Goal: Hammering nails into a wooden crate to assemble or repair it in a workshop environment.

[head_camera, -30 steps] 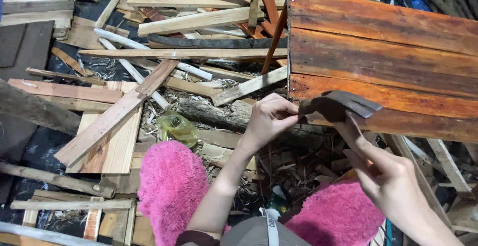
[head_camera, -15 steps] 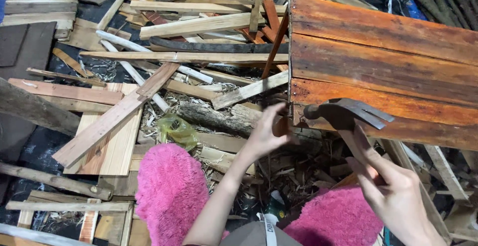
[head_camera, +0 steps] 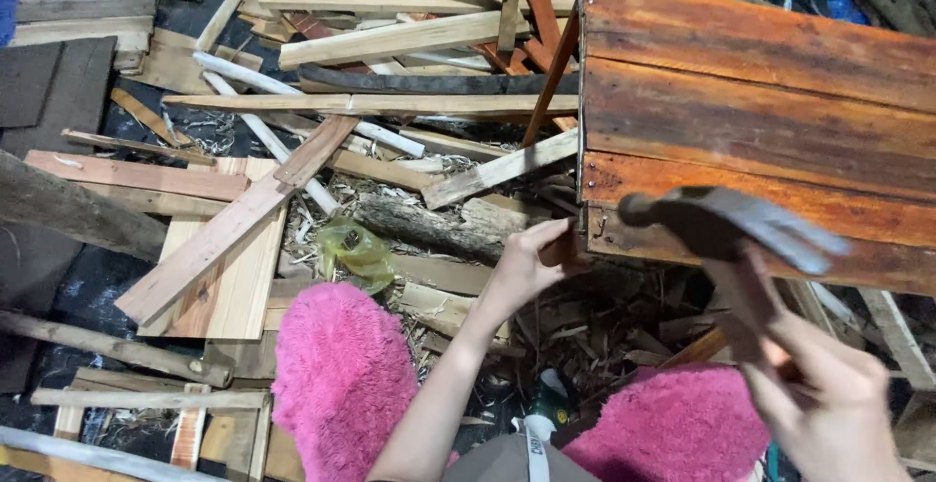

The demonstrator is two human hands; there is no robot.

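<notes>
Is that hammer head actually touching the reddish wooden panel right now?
Cannot tell. In the head view the blurred hammer, held in the right hand, overlaps the wooden panel, but no contact or gap shows plainly.

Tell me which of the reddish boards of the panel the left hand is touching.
The lowest board, at its left end. The left hand holds that corner; the three boards above it are untouched. The right hand holds a hammer.

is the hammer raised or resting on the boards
Raised: the hammer is blurred in the right hand, its head in front of the reddish board panel; contact cannot be told.
</notes>
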